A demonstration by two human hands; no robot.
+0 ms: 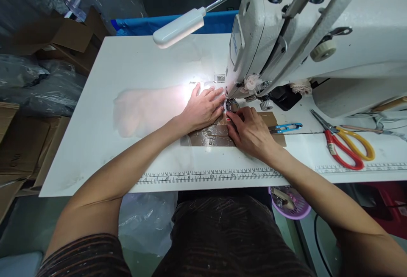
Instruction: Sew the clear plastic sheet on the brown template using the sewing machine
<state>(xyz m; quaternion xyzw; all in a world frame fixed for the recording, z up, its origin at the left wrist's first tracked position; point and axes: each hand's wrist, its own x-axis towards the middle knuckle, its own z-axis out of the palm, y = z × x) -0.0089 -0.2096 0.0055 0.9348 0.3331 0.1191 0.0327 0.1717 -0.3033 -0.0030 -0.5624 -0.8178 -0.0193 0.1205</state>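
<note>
A white sewing machine (254, 35) stands on the right side of the white table. My left hand (205, 106) lies flat with fingers spread on whitish material just left of the presser foot (232, 105). Sheer pale pink fabric (143, 107) stretches leftward from under that hand. Close to the foot, my right hand (249, 132) is bent with thumb and forefinger together at the fabric's edge. What those fingertips pinch is too small to name; a tiny red mark shows there. Both hands rest over a brown taped cardboard piece (210, 136).
Blue thread snips (288, 127) and red-and-yellow-handled scissors (345, 143) lie to the right. A lamp (179, 27) hangs over the table, and a ruler strip (206, 176) runs along its front edge. Cardboard boxes (66, 35) stand at left; a purple basket (297, 211) sits below.
</note>
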